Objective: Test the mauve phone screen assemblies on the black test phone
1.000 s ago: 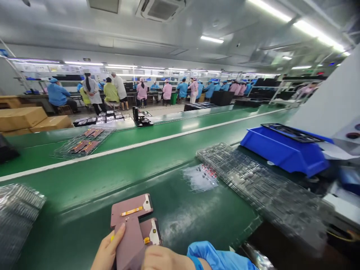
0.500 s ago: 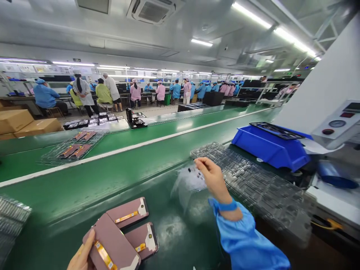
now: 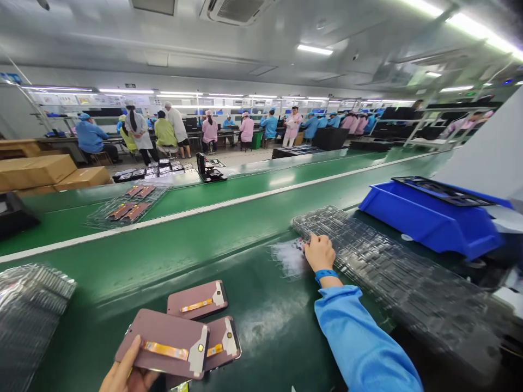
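My left hand (image 3: pixel 126 373) holds a pink phone panel (image 3: pixel 163 344) flat at the bottom edge, thumb on its near side. Two more pink panels (image 3: pixel 198 300) lie on the green mat beneath and beyond it. My right hand (image 3: pixel 319 253), in a blue sleeve, reaches forward with fingers curled down onto a clear sheet of small parts (image 3: pixel 289 256), right beside a long stack of clear plastic trays (image 3: pixel 376 267). What the fingers pinch is too small to make out.
A green conveyor belt (image 3: pixel 183 239) runs across in front. A clear tray with panels (image 3: pixel 126 207) rides on its far lane. A blue bin (image 3: pixel 433 218) stands at right, another tray stack (image 3: pixel 28 305) at left, cardboard boxes (image 3: pixel 41 171) far left. Several workers stand at benches behind.
My right hand left the panel, reached out to the parts sheet, lifted over it, then lowered onto it by the trays. My left hand turned the panel from upright to flat.
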Action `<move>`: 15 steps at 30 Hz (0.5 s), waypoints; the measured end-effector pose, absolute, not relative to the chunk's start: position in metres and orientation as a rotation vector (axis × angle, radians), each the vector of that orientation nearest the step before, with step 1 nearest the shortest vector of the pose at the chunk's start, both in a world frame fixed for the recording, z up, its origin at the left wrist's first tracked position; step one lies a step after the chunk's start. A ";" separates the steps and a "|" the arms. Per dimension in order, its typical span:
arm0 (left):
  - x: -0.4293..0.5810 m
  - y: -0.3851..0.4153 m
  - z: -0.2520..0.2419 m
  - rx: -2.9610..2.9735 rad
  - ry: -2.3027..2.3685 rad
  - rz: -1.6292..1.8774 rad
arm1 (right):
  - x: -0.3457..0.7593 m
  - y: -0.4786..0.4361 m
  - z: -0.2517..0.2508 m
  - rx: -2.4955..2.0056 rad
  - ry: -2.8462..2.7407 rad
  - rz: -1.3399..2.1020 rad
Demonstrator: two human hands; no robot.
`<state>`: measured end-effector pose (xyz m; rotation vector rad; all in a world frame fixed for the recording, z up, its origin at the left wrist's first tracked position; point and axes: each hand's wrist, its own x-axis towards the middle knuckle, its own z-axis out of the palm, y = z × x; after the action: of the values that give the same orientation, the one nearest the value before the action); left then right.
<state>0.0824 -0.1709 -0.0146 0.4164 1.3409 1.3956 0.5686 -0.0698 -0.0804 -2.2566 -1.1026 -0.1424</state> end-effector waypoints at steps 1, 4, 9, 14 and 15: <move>0.084 -0.172 -0.012 0.411 1.328 1.408 | 0.563 -0.071 -0.076 -2.231 -1.129 -0.171; 0.094 -0.176 -0.006 0.362 1.272 1.400 | 0.526 -0.077 -0.063 -2.059 -1.356 -0.157; 0.118 -0.187 -0.008 0.279 1.148 1.329 | 0.406 -0.120 -0.048 -1.464 -2.027 0.172; 0.134 -0.205 -0.013 0.322 0.966 1.237 | 0.318 -0.168 -0.048 -1.028 -2.359 0.457; 0.134 -0.207 -0.013 0.333 0.944 1.219 | 0.312 -0.171 -0.050 -1.003 -2.368 0.499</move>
<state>0.1341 -0.2071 -0.0130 0.3325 0.9444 1.2192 0.3119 -0.1712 -0.0498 -1.0026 -2.3675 0.4994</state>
